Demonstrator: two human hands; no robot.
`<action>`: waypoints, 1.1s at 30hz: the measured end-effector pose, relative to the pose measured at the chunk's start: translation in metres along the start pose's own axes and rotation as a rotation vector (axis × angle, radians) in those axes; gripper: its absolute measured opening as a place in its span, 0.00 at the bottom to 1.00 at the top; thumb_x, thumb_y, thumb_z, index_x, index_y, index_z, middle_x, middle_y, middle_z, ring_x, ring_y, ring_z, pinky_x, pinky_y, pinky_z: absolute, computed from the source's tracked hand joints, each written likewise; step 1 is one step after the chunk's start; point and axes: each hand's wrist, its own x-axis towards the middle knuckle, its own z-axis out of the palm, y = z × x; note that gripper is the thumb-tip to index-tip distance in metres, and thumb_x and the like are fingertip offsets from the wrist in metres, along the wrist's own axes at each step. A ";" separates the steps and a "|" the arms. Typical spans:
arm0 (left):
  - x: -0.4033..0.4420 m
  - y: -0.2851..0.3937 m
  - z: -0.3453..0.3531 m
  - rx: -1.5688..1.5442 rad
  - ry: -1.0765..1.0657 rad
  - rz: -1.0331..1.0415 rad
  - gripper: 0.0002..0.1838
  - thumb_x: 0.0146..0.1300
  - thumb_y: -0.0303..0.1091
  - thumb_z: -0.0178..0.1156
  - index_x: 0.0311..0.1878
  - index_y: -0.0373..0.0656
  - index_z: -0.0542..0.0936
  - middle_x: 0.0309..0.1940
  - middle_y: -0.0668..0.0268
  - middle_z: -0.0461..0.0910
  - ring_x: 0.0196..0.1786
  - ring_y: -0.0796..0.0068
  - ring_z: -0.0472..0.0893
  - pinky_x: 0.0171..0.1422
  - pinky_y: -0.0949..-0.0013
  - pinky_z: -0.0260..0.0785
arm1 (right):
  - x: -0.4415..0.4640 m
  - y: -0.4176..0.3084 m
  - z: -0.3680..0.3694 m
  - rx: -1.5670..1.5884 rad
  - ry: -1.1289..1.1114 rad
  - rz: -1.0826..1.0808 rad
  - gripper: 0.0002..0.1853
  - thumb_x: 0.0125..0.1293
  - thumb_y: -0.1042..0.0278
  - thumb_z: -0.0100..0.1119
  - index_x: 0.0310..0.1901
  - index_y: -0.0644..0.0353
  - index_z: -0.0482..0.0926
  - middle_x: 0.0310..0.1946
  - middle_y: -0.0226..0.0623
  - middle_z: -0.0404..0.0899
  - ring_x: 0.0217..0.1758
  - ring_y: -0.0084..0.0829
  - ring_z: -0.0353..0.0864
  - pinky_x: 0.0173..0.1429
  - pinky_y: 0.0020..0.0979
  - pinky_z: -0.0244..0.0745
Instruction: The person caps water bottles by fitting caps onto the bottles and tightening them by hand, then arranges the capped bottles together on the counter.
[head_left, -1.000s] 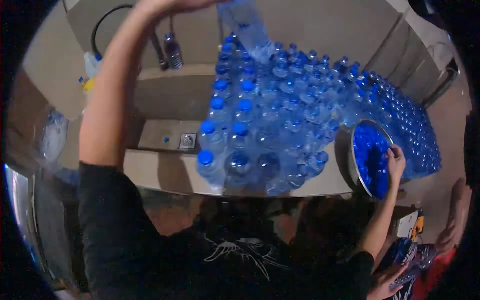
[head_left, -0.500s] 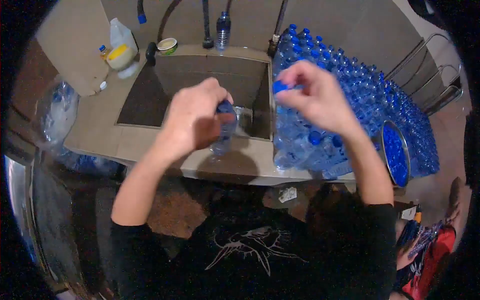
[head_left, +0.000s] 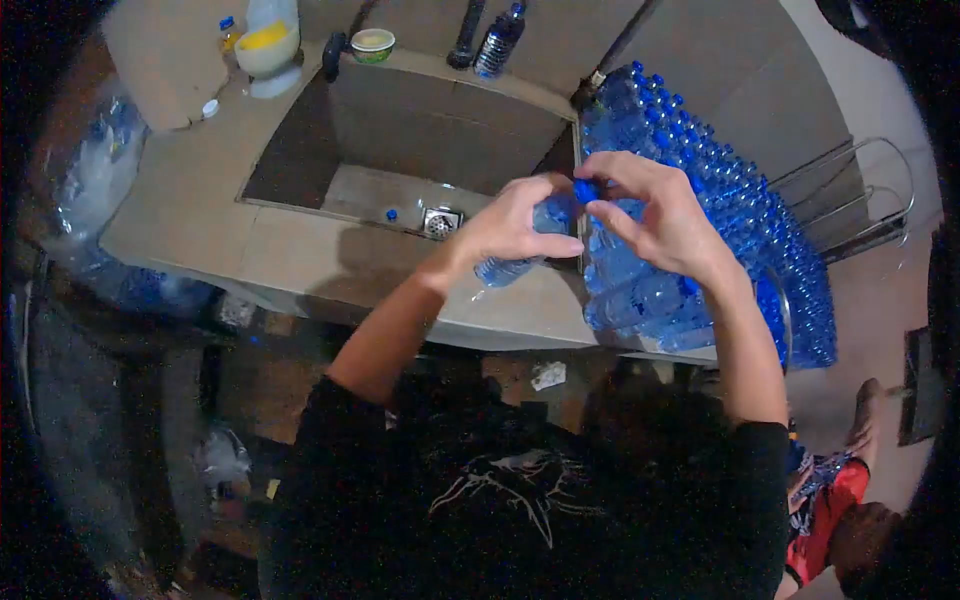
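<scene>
A clear plastic water bottle [head_left: 506, 271] is gripped by my left hand [head_left: 515, 222] over the counter at the sink's front right corner. It leans with its neck toward the upper right. My right hand [head_left: 662, 212] pinches a blue bottle cap [head_left: 585, 190] between thumb and fingers, at the bottle's mouth. Whether the cap is seated on the neck I cannot tell. Just beyond my right hand stand many capped water bottles [head_left: 645, 300], packed close together. A bowl of blue caps [head_left: 770, 308] is partly hidden by my right forearm.
The sink [head_left: 350, 180] holds a loose blue cap [head_left: 391, 215] near the drain [head_left: 442, 223]. Another bottle [head_left: 499, 42] stands on the back ledge beside a small tub [head_left: 373, 45]. At the back left is a pale bowl [head_left: 268, 58]. A person in red [head_left: 832, 510] is low at right.
My hands have come together: the left moved right with the bottle, and the right brought the cap to its mouth. The view has turned and shifted.
</scene>
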 end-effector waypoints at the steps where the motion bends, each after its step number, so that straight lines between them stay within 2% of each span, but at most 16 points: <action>1: -0.004 0.003 0.003 -0.160 0.000 -0.149 0.27 0.46 0.41 0.76 0.46 0.39 0.79 0.37 0.63 0.81 0.41 0.70 0.80 0.47 0.65 0.72 | 0.007 -0.004 -0.004 -0.068 -0.072 -0.062 0.16 0.57 0.78 0.64 0.48 0.66 0.79 0.45 0.50 0.81 0.49 0.49 0.82 0.55 0.40 0.77; 4: -0.005 0.006 -0.004 -0.068 -0.051 -0.214 0.29 0.43 0.43 0.73 0.48 0.34 0.81 0.37 0.56 0.85 0.37 0.64 0.84 0.49 0.64 0.74 | 0.025 -0.010 -0.009 -0.207 -0.271 -0.193 0.17 0.55 0.79 0.64 0.48 0.66 0.80 0.45 0.51 0.81 0.50 0.52 0.81 0.57 0.42 0.76; 7: -0.007 -0.004 -0.004 -0.050 -0.010 -0.124 0.27 0.43 0.43 0.71 0.46 0.36 0.82 0.33 0.57 0.85 0.35 0.66 0.83 0.47 0.65 0.74 | 0.038 -0.014 -0.006 -0.246 -0.395 -0.219 0.17 0.53 0.78 0.65 0.48 0.67 0.81 0.45 0.51 0.81 0.49 0.53 0.80 0.57 0.42 0.76; 10: -0.008 -0.005 -0.003 -0.081 0.022 -0.053 0.20 0.46 0.40 0.74 0.41 0.42 0.81 0.27 0.69 0.81 0.29 0.77 0.78 0.37 0.68 0.71 | 0.044 -0.011 -0.002 -0.257 -0.411 -0.238 0.16 0.54 0.78 0.65 0.47 0.67 0.81 0.43 0.51 0.82 0.48 0.53 0.81 0.55 0.42 0.76; 12: -0.009 0.003 -0.004 -0.100 -0.013 -0.169 0.20 0.45 0.38 0.74 0.41 0.42 0.81 0.27 0.68 0.81 0.30 0.77 0.78 0.38 0.67 0.72 | 0.042 -0.005 0.000 -0.235 -0.393 -0.244 0.15 0.55 0.77 0.65 0.46 0.67 0.81 0.40 0.52 0.82 0.46 0.53 0.81 0.52 0.43 0.77; 16: -0.013 -0.003 0.004 -0.125 0.058 -0.190 0.21 0.43 0.36 0.74 0.41 0.40 0.81 0.30 0.65 0.83 0.32 0.74 0.80 0.40 0.66 0.74 | 0.045 0.003 0.003 -0.221 -0.415 -0.041 0.11 0.60 0.66 0.65 0.38 0.66 0.80 0.31 0.53 0.81 0.37 0.53 0.83 0.42 0.45 0.78; 19: -0.013 0.003 0.023 0.058 0.357 -0.226 0.18 0.41 0.37 0.72 0.35 0.39 0.79 0.30 0.56 0.81 0.33 0.57 0.82 0.40 0.59 0.73 | 0.047 0.012 0.012 -0.349 -0.348 -0.040 0.20 0.63 0.51 0.62 0.30 0.64 0.79 0.24 0.53 0.80 0.30 0.54 0.82 0.35 0.48 0.77; 22: -0.015 0.016 0.064 0.330 0.687 -0.225 0.27 0.41 0.37 0.74 0.45 0.39 0.76 0.40 0.55 0.80 0.44 0.54 0.81 0.47 0.56 0.73 | 0.037 0.037 0.035 -0.522 -0.186 -0.077 0.29 0.63 0.38 0.54 0.23 0.62 0.78 0.19 0.53 0.78 0.26 0.57 0.81 0.31 0.50 0.77; 23: -0.011 0.018 0.070 0.419 0.807 -0.205 0.30 0.41 0.37 0.75 0.48 0.39 0.74 0.43 0.55 0.79 0.48 0.53 0.81 0.50 0.55 0.73 | 0.031 0.034 0.037 -0.557 -0.158 -0.064 0.28 0.64 0.41 0.53 0.24 0.62 0.79 0.21 0.53 0.79 0.27 0.56 0.81 0.32 0.49 0.77; 24: -0.016 0.024 0.056 0.317 0.607 -0.160 0.42 0.39 0.39 0.78 0.60 0.42 0.70 0.49 0.53 0.79 0.52 0.52 0.81 0.56 0.56 0.73 | 0.028 0.038 0.035 -0.565 -0.165 -0.118 0.27 0.65 0.42 0.53 0.25 0.62 0.80 0.21 0.52 0.80 0.26 0.55 0.81 0.32 0.49 0.77; 26: -0.010 0.011 0.013 -0.006 0.228 -0.024 0.48 0.38 0.39 0.81 0.65 0.41 0.68 0.54 0.57 0.78 0.57 0.60 0.78 0.64 0.60 0.69 | 0.026 0.045 0.026 -0.556 -0.159 -0.281 0.25 0.66 0.45 0.52 0.25 0.61 0.80 0.21 0.48 0.80 0.25 0.52 0.81 0.30 0.49 0.77; 27: -0.003 -0.006 -0.004 -0.183 0.017 -0.002 0.50 0.38 0.40 0.82 0.67 0.40 0.67 0.55 0.59 0.78 0.59 0.64 0.77 0.66 0.62 0.68 | 0.024 0.046 0.029 -0.572 -0.143 -0.264 0.24 0.66 0.45 0.53 0.26 0.60 0.81 0.21 0.48 0.80 0.25 0.51 0.81 0.30 0.49 0.77; 28: 0.004 -0.011 -0.012 -0.261 -0.263 -0.217 0.53 0.34 0.38 0.82 0.67 0.40 0.66 0.58 0.62 0.76 0.60 0.67 0.76 0.67 0.64 0.66 | 0.021 0.048 0.035 -0.589 -0.134 -0.250 0.24 0.66 0.46 0.53 0.26 0.60 0.81 0.21 0.47 0.80 0.24 0.50 0.81 0.29 0.48 0.76; 30: -0.001 0.005 -0.007 -0.251 -0.102 -0.370 0.45 0.34 0.35 0.81 0.60 0.39 0.72 0.51 0.61 0.80 0.54 0.70 0.79 0.60 0.66 0.70 | 0.018 0.038 0.046 -0.611 -0.059 -0.151 0.23 0.65 0.49 0.53 0.24 0.60 0.80 0.21 0.48 0.81 0.23 0.48 0.82 0.28 0.48 0.77; 32: -0.014 0.007 0.032 -0.011 0.292 -0.277 0.33 0.36 0.33 0.78 0.50 0.39 0.78 0.41 0.61 0.83 0.47 0.64 0.82 0.53 0.63 0.74 | 0.013 0.019 0.064 -0.702 0.111 0.174 0.24 0.67 0.52 0.51 0.20 0.60 0.82 0.20 0.50 0.81 0.22 0.49 0.83 0.27 0.47 0.78; 33: -0.012 0.017 0.075 0.238 0.735 -0.334 0.29 0.39 0.33 0.75 0.48 0.40 0.78 0.41 0.56 0.82 0.46 0.53 0.82 0.51 0.58 0.74 | 0.014 0.009 0.068 -0.790 0.148 0.356 0.25 0.68 0.52 0.49 0.19 0.60 0.82 0.19 0.51 0.81 0.21 0.49 0.83 0.26 0.46 0.78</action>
